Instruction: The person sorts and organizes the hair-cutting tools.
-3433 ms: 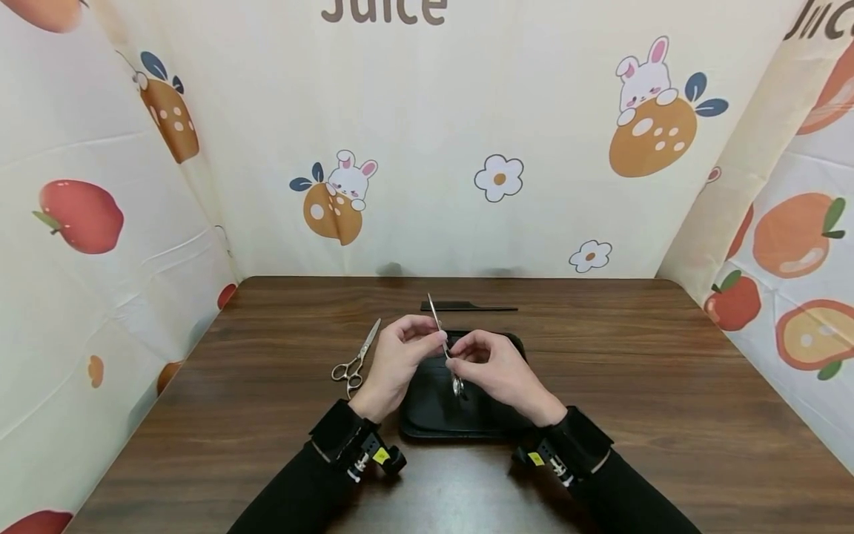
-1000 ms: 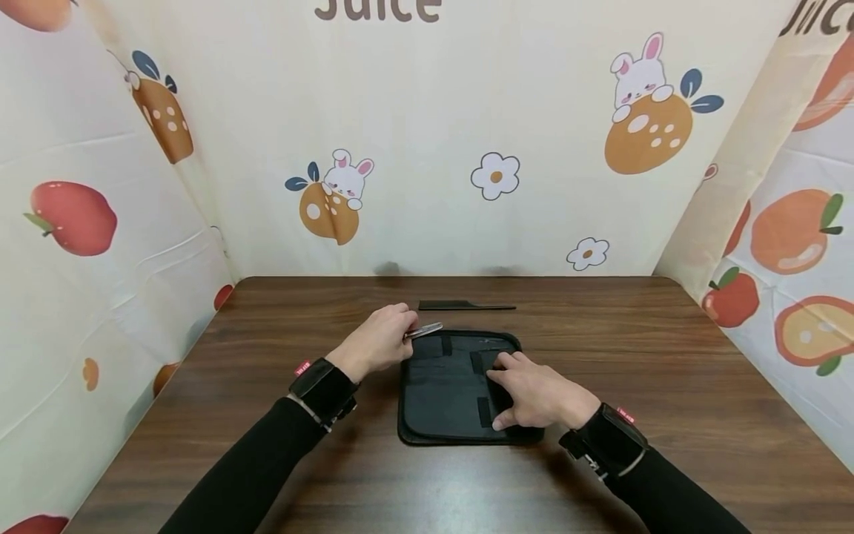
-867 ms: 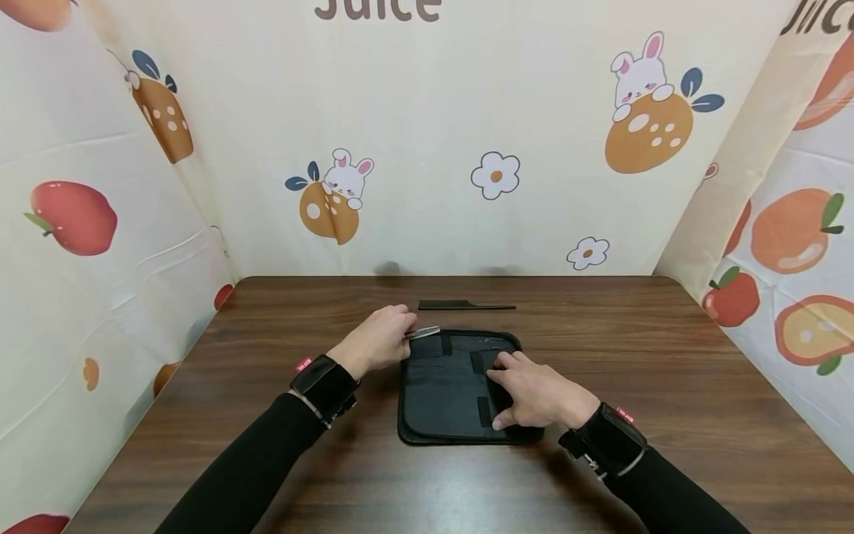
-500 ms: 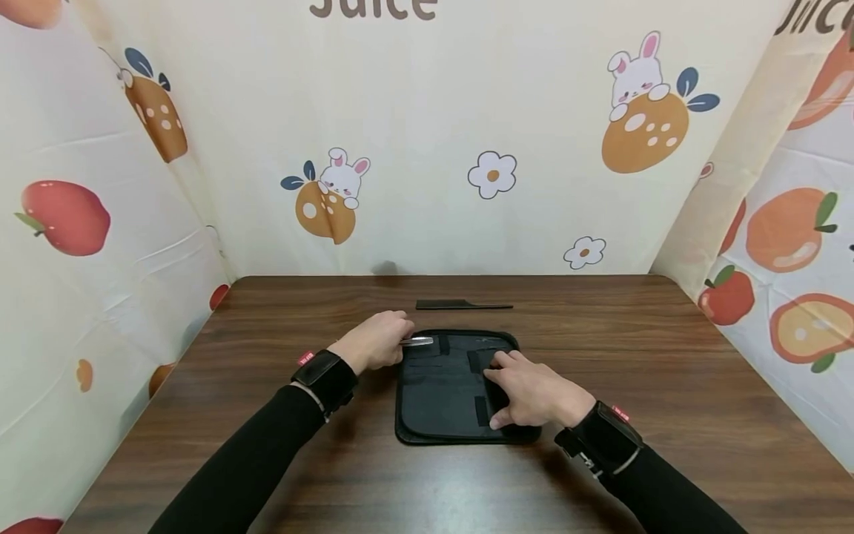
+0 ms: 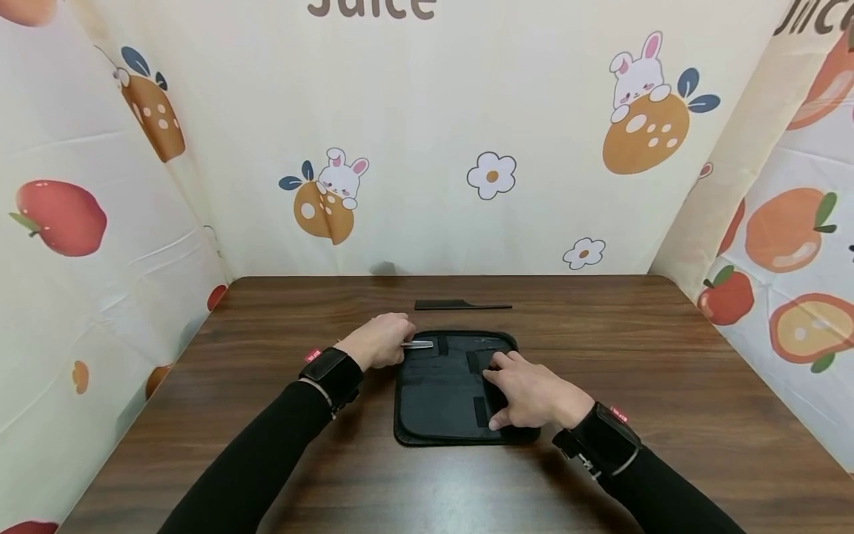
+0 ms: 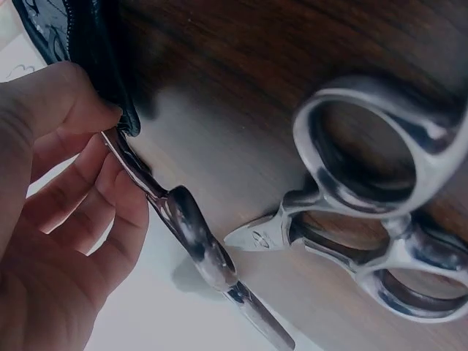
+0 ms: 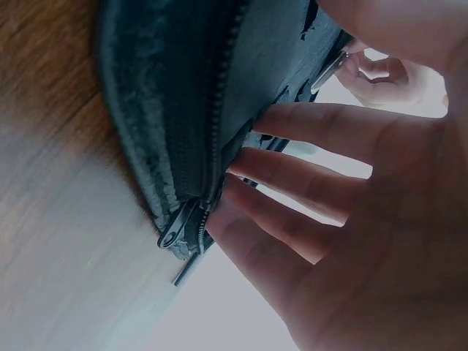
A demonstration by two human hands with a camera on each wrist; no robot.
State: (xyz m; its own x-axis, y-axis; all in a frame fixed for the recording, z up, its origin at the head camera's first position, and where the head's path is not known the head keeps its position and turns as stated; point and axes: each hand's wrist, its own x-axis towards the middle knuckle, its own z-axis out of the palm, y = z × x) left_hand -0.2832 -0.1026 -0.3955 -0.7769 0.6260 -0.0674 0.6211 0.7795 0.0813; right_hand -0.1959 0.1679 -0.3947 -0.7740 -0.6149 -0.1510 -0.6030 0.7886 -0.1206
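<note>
My left hand pinches a pair of silver hairdressing scissors at the far left corner of a flat black zip case. The blade end lies over the case near a dark strap. In the left wrist view, thumb and fingers hold the scissors, with their handle end pointing away from the case. A second pair of scissors lies on the table beside that hand; in the head view the left arm hides it. My right hand rests on the case's right side, its fairly straight fingers touching the zipped edge.
A black tail comb lies behind the case on the brown wooden table. A zip pull hangs at the case's edge. Printed cloth hangs behind the table and at both sides.
Both hands held the scissors above the case; the right let go and now rests on the case's right side. The left hand has lowered the scissors to the corner, their blade now nearly level.
</note>
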